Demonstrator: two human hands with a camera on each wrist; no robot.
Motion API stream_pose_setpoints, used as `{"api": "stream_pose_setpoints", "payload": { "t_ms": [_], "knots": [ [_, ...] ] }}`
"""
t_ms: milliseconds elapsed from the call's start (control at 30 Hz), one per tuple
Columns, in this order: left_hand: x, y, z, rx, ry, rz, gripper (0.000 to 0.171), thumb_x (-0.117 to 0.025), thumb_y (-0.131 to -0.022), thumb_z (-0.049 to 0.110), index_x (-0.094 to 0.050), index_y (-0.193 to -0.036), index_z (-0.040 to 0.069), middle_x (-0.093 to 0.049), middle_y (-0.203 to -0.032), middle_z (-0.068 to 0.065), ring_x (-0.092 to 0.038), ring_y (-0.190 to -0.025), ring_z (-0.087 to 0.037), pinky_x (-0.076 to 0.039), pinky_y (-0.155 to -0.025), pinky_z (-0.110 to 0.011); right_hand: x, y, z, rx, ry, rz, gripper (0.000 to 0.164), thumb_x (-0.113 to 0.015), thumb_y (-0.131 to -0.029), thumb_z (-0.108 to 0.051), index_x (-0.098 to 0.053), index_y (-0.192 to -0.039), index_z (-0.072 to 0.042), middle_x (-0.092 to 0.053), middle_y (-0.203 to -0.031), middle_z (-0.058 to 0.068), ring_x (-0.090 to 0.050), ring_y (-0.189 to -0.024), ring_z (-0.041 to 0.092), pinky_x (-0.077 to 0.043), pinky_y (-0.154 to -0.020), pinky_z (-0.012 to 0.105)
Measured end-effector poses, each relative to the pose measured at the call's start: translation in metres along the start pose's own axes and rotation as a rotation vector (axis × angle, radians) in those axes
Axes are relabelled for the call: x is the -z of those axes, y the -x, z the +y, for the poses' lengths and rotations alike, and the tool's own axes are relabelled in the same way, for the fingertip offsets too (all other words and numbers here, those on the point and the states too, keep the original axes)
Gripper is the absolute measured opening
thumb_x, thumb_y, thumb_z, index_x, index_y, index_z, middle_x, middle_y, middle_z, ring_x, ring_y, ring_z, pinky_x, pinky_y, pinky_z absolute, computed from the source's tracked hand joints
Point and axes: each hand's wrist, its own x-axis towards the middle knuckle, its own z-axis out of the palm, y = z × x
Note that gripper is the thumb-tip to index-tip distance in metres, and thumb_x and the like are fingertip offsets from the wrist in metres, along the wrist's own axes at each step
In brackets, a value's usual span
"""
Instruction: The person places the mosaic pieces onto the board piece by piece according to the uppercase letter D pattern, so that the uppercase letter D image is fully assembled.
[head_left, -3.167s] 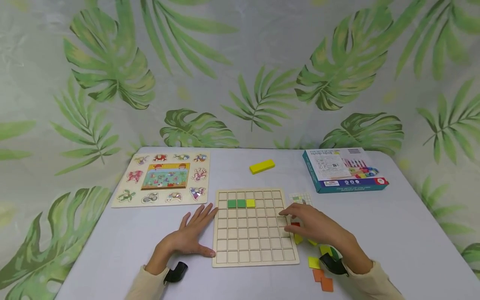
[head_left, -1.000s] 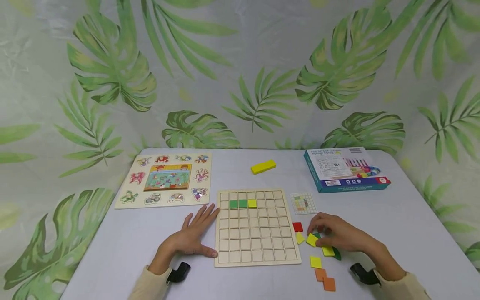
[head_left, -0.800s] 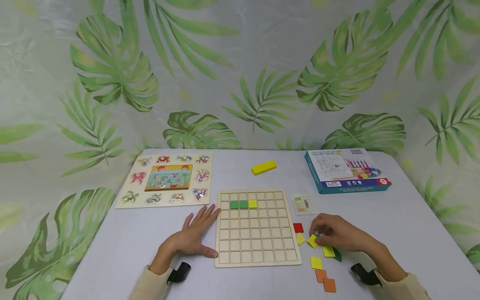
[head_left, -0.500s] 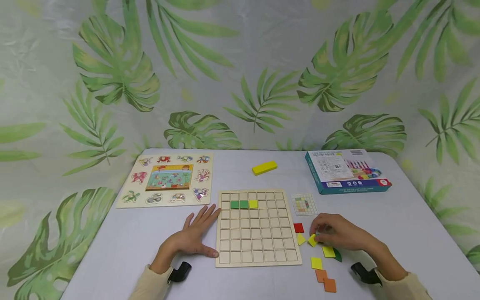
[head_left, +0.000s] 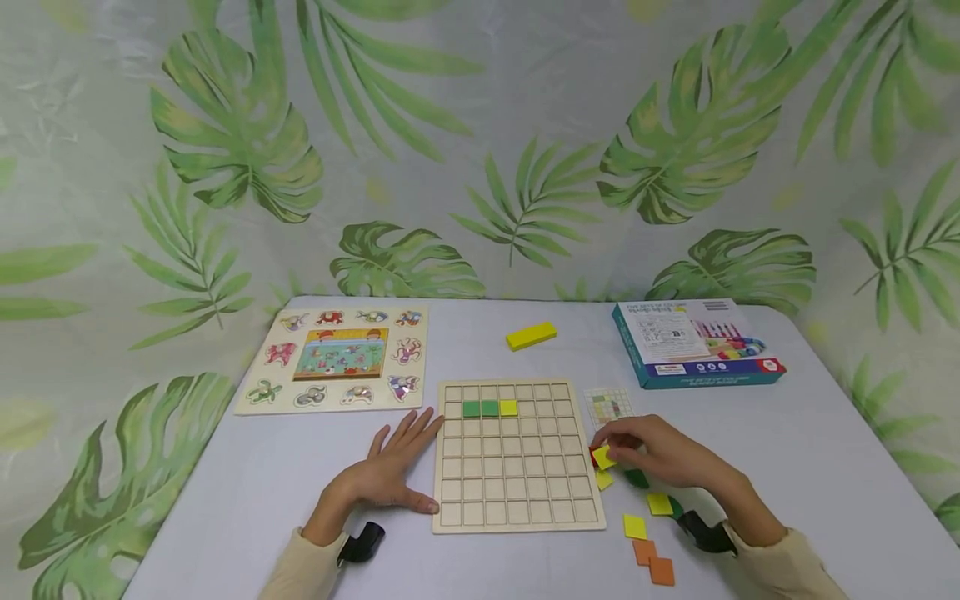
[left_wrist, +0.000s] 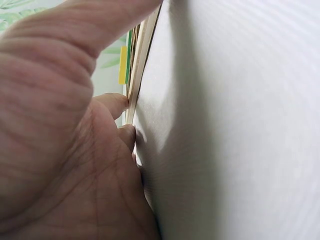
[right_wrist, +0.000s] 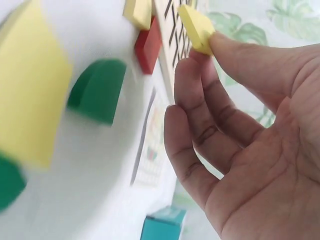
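Observation:
A wooden grid board (head_left: 517, 467) lies on the table with two green tiles (head_left: 480, 409) and a yellow tile (head_left: 508, 407) in its second row. My left hand (head_left: 386, 475) is spread flat along the board's left edge, thumb and fingertips at the rim. Between thumb and fingertips my right hand (head_left: 652, 450) pinches a square yellow tile (right_wrist: 196, 28), raised near the board's right edge. Below that tile lie a red tile (right_wrist: 148, 48) and another yellow piece (right_wrist: 138, 12). A green rounded piece (right_wrist: 98, 90) sits on the table beneath the right hand.
Right of the board, yellow tiles (head_left: 634, 527) and two orange tiles (head_left: 662, 572) are scattered. A printed pattern card (head_left: 606, 403) is partly behind the right hand. Farther back are a yellow block (head_left: 532, 336), a sea-animal puzzle board (head_left: 255, 398) and a teal box (head_left: 705, 379).
My right hand has picked up a yellow tile from among the loose pieces and carried it left and away from me, toward the board. The left hand stays in place.

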Motion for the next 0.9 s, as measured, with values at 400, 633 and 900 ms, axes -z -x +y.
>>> {"api": "stream_pose_setpoints", "payload": {
  "t_ms": [400,633,900],
  "knots": [
    [0.0,0.0,0.001,0.0,0.0,0.0,0.123,-0.089,-0.07,0.044,-0.015,-0.162,0.01,-0.002,-0.17,-0.013,0.008,-0.155,-0.038,0.006,-0.117,-0.068,-0.008,-0.032,-0.02,0.038,0.035,0.025,0.029,-0.051,-0.102,-0.002,-0.068,-0.123,-0.013,-0.054,-0.09,0.001,-0.043,-0.078,0.008,-0.038,-0.067,0.024],
    [0.003,0.002,0.004,0.003,0.007,-0.002,0.122,-0.089,-0.071,0.044,-0.014,-0.161,0.009,-0.002,-0.169,-0.014,0.008,-0.155,-0.039,0.006,-0.117,-0.068,-0.013,-0.054,-0.031,0.061,0.051,0.003,0.026,-0.052,-0.103,-0.005,-0.067,-0.122,-0.013,-0.058,-0.093,0.002,-0.046,-0.079,0.009,-0.039,-0.069,0.024],
    [0.002,0.001,0.003,0.007,0.013,0.002,0.123,-0.09,-0.07,0.043,-0.015,-0.161,0.01,-0.002,-0.17,-0.014,0.008,-0.155,-0.039,0.007,-0.117,-0.068,-0.024,-0.086,-0.038,0.075,0.091,0.004,0.023,-0.056,-0.101,-0.007,-0.068,-0.12,-0.012,-0.061,-0.093,-0.001,-0.047,-0.079,0.01,-0.042,-0.071,0.024]
  ]
}}
